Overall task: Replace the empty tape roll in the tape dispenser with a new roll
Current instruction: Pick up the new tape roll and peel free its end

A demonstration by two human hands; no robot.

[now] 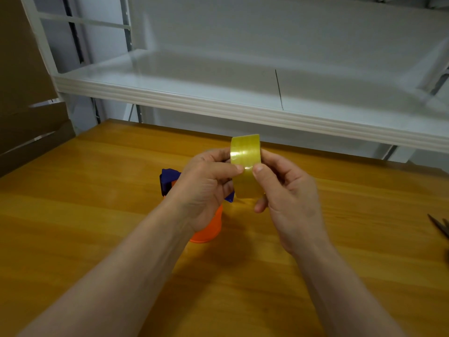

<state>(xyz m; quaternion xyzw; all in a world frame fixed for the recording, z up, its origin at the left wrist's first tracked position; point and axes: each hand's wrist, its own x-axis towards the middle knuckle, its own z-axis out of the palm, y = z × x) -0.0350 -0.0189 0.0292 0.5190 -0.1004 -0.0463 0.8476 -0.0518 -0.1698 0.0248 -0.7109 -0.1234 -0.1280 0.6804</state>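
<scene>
A yellowish clear tape roll (246, 154) is held upright, edge-on to me, above the wooden table (97, 215). My left hand (206, 188) grips its left side and my right hand (286, 195) grips its right side, both thumbs pressing on the outer band near the middle. Beneath my left hand lies the tape dispenser (170, 182), with a blue frame and an orange handle (209, 229); most of it is hidden by my hand and wrist.
Scissors (441, 227) lie at the table's right edge, partly out of frame. A white metal shelf (218, 103) overhangs the far side of the table. Brown cardboard (26, 132) leans at the left.
</scene>
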